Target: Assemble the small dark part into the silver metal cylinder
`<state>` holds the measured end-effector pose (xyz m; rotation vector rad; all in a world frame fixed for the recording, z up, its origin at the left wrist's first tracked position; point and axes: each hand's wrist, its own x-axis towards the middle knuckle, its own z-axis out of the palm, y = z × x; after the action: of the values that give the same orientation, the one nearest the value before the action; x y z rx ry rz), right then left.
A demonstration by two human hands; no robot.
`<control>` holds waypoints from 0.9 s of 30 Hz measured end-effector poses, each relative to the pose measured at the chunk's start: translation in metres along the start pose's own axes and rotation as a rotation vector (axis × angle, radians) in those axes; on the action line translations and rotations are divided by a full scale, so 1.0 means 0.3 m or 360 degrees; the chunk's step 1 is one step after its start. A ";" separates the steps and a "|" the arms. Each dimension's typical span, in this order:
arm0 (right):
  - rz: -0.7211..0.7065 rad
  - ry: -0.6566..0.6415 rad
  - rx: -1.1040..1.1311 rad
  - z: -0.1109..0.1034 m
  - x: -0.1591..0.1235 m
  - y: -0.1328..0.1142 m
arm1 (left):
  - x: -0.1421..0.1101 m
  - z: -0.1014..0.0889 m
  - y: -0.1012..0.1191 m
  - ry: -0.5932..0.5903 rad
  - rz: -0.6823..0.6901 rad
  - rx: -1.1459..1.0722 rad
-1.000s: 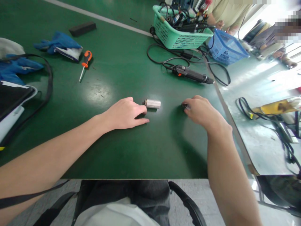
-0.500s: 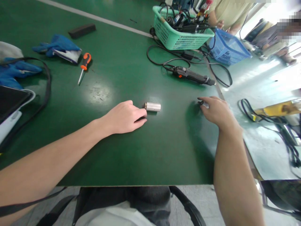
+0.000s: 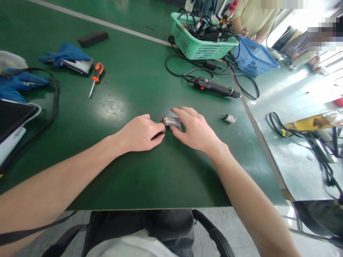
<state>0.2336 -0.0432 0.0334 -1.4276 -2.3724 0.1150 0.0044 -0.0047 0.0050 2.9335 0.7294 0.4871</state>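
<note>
A silver metal cylinder that looks like a small motor [image 3: 171,121] lies on the green table between my hands. My left hand [image 3: 143,134] rests at its left end with the fingers curled in; what they hold, if anything, is hidden. Around the right part of the cylinder, my right hand [image 3: 194,128] has thumb and fingers apart, the thumb on the near side and the fingers on the far side. I cannot tell whether they touch it. A second, smaller silver cylinder [image 3: 229,118] with a dark end lies apart, further right.
Beyond my hands lies a black corded electric screwdriver [image 3: 215,87], with a green basket [image 3: 203,50] of tools and cables behind it. An orange-black screwdriver [image 3: 97,76], blue gloves [image 3: 65,55] and a dark block [image 3: 93,38] are at left. A person sits near the blue basket [image 3: 253,59].
My right hand has let go of the smaller cylinder at the right and moved left to the motor-like cylinder. My left hand has stayed almost still. The view has shifted slightly.
</note>
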 end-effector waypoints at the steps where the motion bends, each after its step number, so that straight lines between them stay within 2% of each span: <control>1: -0.0021 -0.0052 0.0020 0.023 0.012 -0.018 | 0.000 -0.003 0.003 0.0023 -0.0025 -0.0014; 3: 0.0006 -0.0126 0.0019 0.049 0.013 -0.039 | -0.001 -0.009 0.007 0.0067 -0.0129 -0.0063; 6: 0.0060 -0.0142 0.0067 0.052 -0.030 -0.053 | 0.000 -0.014 0.011 0.0050 -0.0249 -0.0104; 11: -0.0053 -0.0118 0.0243 0.040 -0.089 -0.068 | 0.005 -0.013 0.010 -0.0062 -0.0136 -0.0084; 27: -0.0007 -0.0113 0.0227 0.045 -0.091 -0.074 | 0.011 -0.010 0.011 -0.0090 -0.0166 -0.0038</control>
<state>0.2219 -0.0761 0.0190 -1.3725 -2.3712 0.3319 0.0076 -0.0061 0.0091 2.8562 0.8580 0.3988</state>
